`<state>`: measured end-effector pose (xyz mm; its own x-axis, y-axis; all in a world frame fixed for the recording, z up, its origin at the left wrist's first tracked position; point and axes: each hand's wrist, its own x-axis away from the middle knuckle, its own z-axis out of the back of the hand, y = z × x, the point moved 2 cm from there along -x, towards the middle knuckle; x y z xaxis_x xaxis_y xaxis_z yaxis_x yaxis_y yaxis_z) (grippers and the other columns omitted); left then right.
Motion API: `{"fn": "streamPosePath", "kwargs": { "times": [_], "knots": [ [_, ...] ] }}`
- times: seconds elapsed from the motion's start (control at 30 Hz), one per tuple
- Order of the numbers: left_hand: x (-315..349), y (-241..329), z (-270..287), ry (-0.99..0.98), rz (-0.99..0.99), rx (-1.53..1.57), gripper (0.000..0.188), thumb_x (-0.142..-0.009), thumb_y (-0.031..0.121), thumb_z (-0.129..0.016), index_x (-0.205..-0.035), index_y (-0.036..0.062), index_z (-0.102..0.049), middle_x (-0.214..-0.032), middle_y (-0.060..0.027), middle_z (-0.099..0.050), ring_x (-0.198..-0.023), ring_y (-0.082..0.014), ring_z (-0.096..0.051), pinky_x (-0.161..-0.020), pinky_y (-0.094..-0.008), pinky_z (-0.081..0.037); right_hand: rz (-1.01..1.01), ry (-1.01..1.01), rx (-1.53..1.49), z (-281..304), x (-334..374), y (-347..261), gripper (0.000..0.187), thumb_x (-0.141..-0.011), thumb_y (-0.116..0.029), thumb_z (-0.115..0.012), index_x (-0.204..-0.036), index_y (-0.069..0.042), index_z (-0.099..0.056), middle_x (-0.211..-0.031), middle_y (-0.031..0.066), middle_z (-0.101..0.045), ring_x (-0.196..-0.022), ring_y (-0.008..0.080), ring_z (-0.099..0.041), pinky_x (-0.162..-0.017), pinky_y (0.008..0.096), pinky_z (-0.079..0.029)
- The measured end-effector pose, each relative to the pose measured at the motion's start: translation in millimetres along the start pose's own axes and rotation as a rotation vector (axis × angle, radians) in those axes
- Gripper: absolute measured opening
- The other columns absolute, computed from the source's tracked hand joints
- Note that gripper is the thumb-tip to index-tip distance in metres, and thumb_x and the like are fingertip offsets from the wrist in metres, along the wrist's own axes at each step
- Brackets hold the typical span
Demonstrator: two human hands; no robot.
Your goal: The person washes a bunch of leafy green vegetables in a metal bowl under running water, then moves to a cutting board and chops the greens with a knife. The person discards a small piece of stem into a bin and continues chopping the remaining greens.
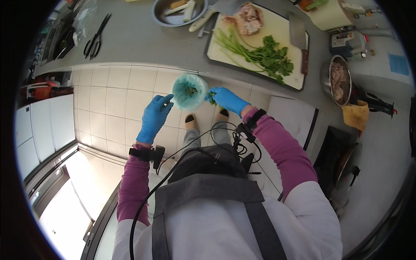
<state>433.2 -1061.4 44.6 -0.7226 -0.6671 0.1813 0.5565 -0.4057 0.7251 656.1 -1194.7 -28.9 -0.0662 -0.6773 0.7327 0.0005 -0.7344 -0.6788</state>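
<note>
A bin with a pale green liner bag (177,93) stands on the floor between my hands, with dark scraps at its bottom. My right hand (227,100), in a blue glove, is closed on a small bunch of green herb leaves (212,99) beside the bin's right rim. My left hand (155,116), gloved in blue too, is at the bin's left rim with its fingers apart and nothing visible in them; whether the fingertips touch the bag is unclear. Leafy green herbs (268,58) with long stems lie on the cutting board (296,80), near a piece of raw meat (250,19).
A cleaver (298,32) rests along the board's right side. Black scissors (96,41) lie on the grey counter (130,39). A metal bowl (155,15) holds pale vegetable pieces. Another bowl (326,82) contains meat, next to a yellow cloth (356,115). Cables (149,195) hang across my apron.
</note>
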Motion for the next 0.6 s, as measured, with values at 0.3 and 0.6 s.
{"fn": "streamPosePath", "kwargs": {
  "times": [0.3,0.6],
  "knots": [
    [52,-75,29,-0.009,0.121,0.007,0.026,-0.083,0.016,-0.063,-0.11,0.0138,-0.063,-0.087,-0.0077,-0.059,-0.07,-0.0217,-0.06,-0.061,-0.032,-0.048,0.158,0.196,0.106,-69,-141,27,0.039,-0.084,0.001,-0.041,-0.122,0.001,-0.05,-0.11,0.019,-0.06,-0.099,0.0273,-0.058,-0.087,0.0343,-0.045],
    [53,-97,48,0.031,0.089,0.036,0.026,-0.083,0.017,-0.063,-0.109,0.0137,-0.063,-0.086,-0.0064,-0.059,-0.068,-0.021,-0.06,-0.06,-0.0318,-0.048,0.102,0.096,-0.278,-77,-135,14,0.045,-0.083,0.002,-0.044,-0.128,-0.001,-0.045,-0.116,0.0082,-0.056,-0.103,0.0168,-0.051,-0.092,0.0293,-0.041]
  ]
}}
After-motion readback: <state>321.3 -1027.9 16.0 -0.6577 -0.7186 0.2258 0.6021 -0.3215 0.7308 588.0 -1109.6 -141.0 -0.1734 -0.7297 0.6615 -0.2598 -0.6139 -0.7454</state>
